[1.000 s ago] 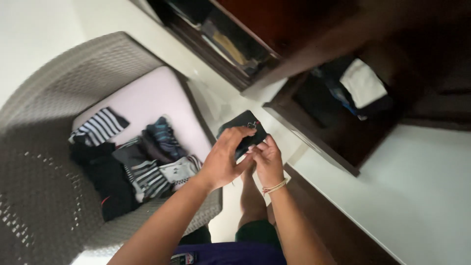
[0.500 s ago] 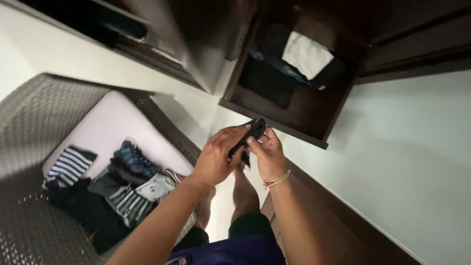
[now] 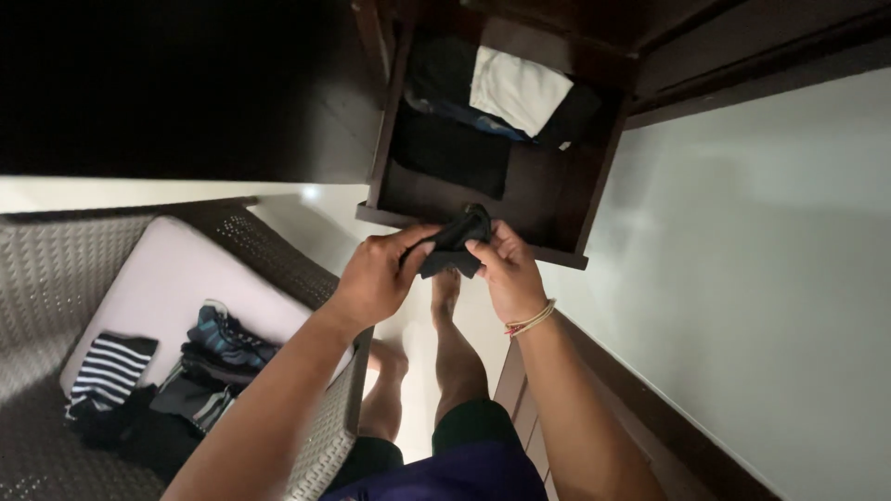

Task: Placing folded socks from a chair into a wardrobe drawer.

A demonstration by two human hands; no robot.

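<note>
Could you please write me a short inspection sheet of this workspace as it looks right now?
Surface: pale floor, bare where it shows.
Job's things: small dark folded cloth, held over the front edge of the open dark wooden drawer.
Clutter: white folded cloth and dark clothes in the drawer; striped sock and a heap of garments on the wicker chair.
Grippers: left hand and right hand both grip the cloth.
Cables: nothing seen.
Surroundings: dark wooden cabinet; the person's bare legs below.

Both hands: left hand (image 3: 376,276) & right hand (image 3: 506,272) fingers pinched, arms extended.
</note>
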